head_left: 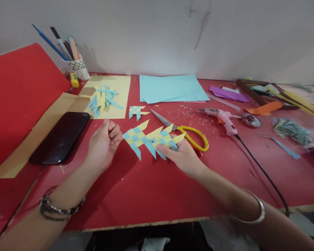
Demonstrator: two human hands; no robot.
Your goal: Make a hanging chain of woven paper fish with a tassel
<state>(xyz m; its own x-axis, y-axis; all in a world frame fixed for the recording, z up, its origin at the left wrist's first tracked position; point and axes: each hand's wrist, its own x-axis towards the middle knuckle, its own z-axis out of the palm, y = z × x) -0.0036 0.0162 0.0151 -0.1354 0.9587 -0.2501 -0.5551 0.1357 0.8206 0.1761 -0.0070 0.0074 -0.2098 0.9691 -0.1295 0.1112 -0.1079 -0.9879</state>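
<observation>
- Looks down on a flat red tabletop [146, 195] with a worn, pale front edge, meeting a plain grey-white wall [151, 35] at the back.
- Has at the left a large bright red sheet [23, 94], a long tan paper strip [36, 132] and a black rectangular phone [61, 137].
- Shows behind these a white cup with black scallop patterning [80, 68], full of pens.
- Spreads along the back a pale yellow paper sheet [121, 89] under a heap of blue and yellow paper pieces [103, 98], then flat pale blue paper sheets [170, 87].
- Includes at the right a pink glue gun with a black cord [226, 123], small scraps near its nozzle, and a bundle of blue-white thread [293, 130].
- Holds in the right hand [184, 155], thumb on top and fingers beneath, two overlapping checked fish woven from blue and yellow paper strips [138, 136], in front of metal scissors with yellow handles [196, 134].
- Curls the fingers of the left hand [103, 143] loosely inward, just beside the leftmost tip of the woven pair; cannot tell whether touching it or pinching anything.
- Wears dark bracelets [57, 207] on the left wrist, a silver bangle [261, 211] on the right forearm.
</observation>
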